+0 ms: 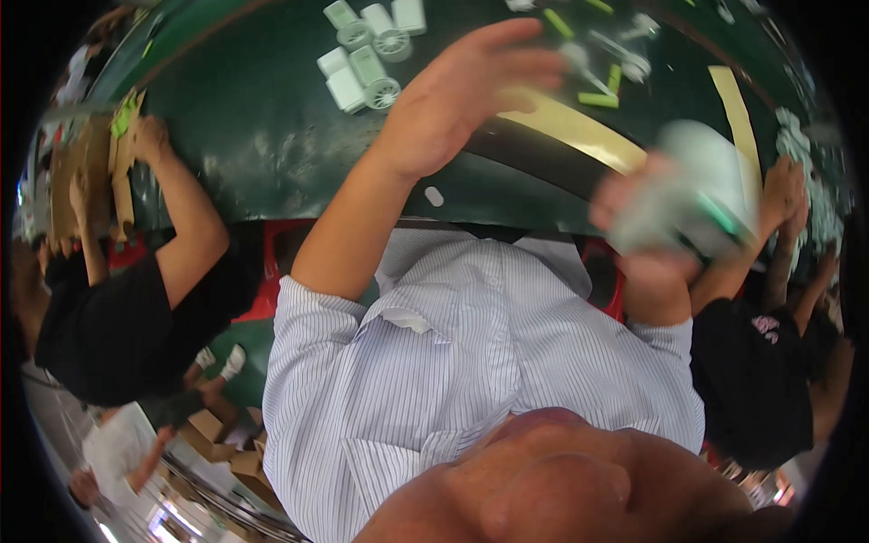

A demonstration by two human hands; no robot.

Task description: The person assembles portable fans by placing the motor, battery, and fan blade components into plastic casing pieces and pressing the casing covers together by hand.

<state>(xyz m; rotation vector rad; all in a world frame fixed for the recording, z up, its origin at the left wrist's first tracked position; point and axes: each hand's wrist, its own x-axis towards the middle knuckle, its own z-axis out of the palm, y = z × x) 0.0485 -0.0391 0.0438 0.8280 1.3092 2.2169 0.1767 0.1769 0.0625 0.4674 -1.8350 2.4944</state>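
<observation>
My left hand [457,95] is raised over the green table, fingers stretched out and holding nothing. It is nearest to a cluster of pale mint plastic pieces with round, fan-like grilles [362,80]. At the right, my right hand [634,204] grips a pale mint-green plastic part [692,195], rounded and larger than the hand. Both are smeared by motion, so the part's exact kind cannot be made out. Between my hands, a long pale-yellow strip [579,127] lies on the table, its left end partly behind my left fingertips.
Small lime-green pieces [599,99] and whitish parts [625,59] lie at the far side of the green table [244,136]. A small white oval piece [434,196] is near the front edge. Co-workers sit close on both sides, one at left with cardboard [86,181].
</observation>
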